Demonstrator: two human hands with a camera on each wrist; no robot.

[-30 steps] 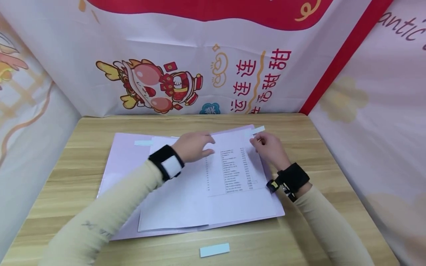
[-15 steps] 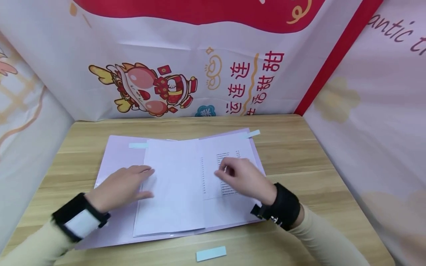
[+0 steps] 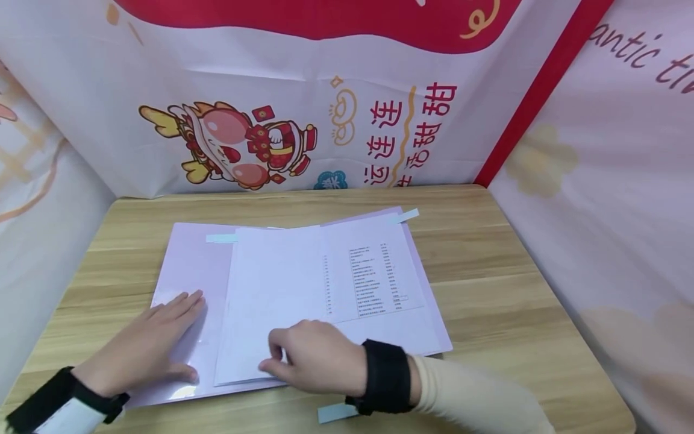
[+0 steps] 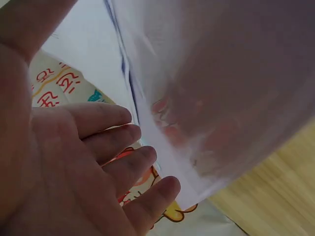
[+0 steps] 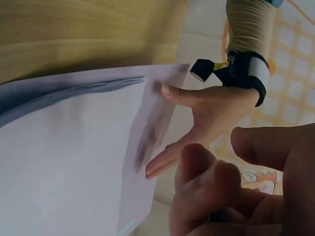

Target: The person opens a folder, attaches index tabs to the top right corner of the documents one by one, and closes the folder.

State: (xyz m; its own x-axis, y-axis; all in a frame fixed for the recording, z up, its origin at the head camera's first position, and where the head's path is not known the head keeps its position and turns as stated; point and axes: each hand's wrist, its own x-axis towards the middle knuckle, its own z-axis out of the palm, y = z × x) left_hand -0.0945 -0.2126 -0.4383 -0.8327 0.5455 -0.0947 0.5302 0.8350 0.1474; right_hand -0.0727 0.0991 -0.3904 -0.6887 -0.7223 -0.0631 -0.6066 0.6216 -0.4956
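A lilac folder (image 3: 176,265) lies spread on the table with white sheets inside. The right-hand sheet (image 3: 374,235) carries a printed list; the left-hand sheet (image 3: 276,271) looks blank. My left hand (image 3: 149,343) is over the left cover, fingers straight and thumb spread. Close above the lower left corner of the blank sheet is my right hand (image 3: 320,355), fingers loosely curled. In the right wrist view its thumb (image 5: 266,145) stands apart from the curled fingers (image 5: 197,172), with nothing between them. Pale blue strips stick out at the folder's upper left (image 3: 221,239) and upper right (image 3: 408,216).
Another pale blue strip (image 3: 337,413) lies on the wooden table (image 3: 488,289) near its front, partly hidden by my right wristband (image 3: 387,377). Printed cloth walls (image 3: 293,60) enclose the table at the back and both sides.
My right hand has left the upper right strip and come down and leftward to the folder's lower edge. My left hand has moved from mid-page to the left cover, its fingers now straighter.
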